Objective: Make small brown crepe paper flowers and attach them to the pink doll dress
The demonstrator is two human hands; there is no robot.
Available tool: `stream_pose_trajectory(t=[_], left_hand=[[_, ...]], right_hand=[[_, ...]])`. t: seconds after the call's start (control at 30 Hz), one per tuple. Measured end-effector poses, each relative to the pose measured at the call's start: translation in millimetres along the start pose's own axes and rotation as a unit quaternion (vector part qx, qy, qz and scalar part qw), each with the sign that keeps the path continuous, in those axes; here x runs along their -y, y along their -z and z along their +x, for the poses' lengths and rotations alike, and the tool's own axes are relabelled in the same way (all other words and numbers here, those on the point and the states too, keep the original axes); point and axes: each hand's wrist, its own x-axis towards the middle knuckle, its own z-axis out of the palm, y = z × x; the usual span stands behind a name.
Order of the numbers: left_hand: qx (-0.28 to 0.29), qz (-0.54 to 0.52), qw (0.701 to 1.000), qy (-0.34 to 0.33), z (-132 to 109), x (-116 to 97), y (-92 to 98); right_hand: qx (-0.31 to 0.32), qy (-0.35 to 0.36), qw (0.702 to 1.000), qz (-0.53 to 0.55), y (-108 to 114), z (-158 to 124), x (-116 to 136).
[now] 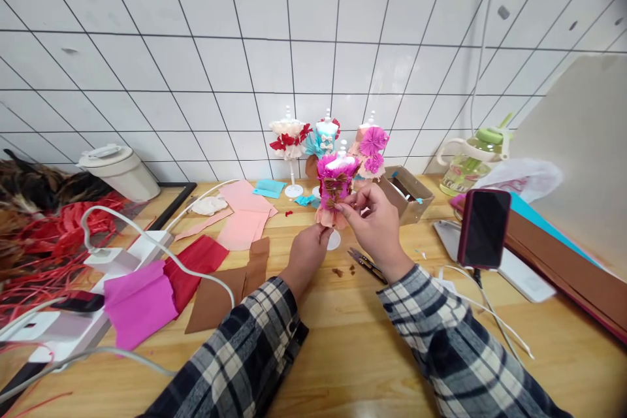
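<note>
A small white mannequin [337,176] on a round stand wears a magenta paper top with brown bows on its front and a peach skirt. My right hand [371,219] is at its front, thumb and forefinger pinched at the lowest brown bow. Low at the skirt, my left hand [306,255] has its fingers closed on the peach hem. Behind stand three more dressed mannequins: one cream and red [289,137], one light blue [326,137], one peach with magenta rosettes [371,147]. Small snips [367,266] and brown scraps [337,272] lie below my right hand.
Left are peach [242,225], red [196,268], magenta [140,304] and brown [215,300] papers, a power strip [110,281] with cables and a white cup [120,171]. Right are a cardboard box [416,199], a phone [484,228], a green-lidded bottle [470,160] and brown sheets [563,255].
</note>
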Motion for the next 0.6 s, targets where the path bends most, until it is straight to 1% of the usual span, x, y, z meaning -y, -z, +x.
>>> stream_pose_trajectory(t=[0.1,0.17,0.27,0.37,0.6], left_hand=[[0.001,0.0,1.0,0.009,0,-1,0.4],[0.002,0.003,1.0,0.016,0,-2,0.9],[0.0,0.001,1.0,0.007,0,-2,1.2],[-0.002,-0.001,1.0,-0.002,0,-1,1.0],[0.021,0.009,1.0,0.006,0,-2,3.4]], right_hand=[[-0.019,-0.005,1.0,0.012,-6,-3,-5],[-0.016,-0.011,1.0,0.014,-9,-5,-7],[-0.013,-0.017,1.0,0.018,-11,-6,-9],[-0.031,-0.019,0.999,0.029,-12,-6,-11],[-0.056,-0.016,0.998,0.017,-13,-6,-11]])
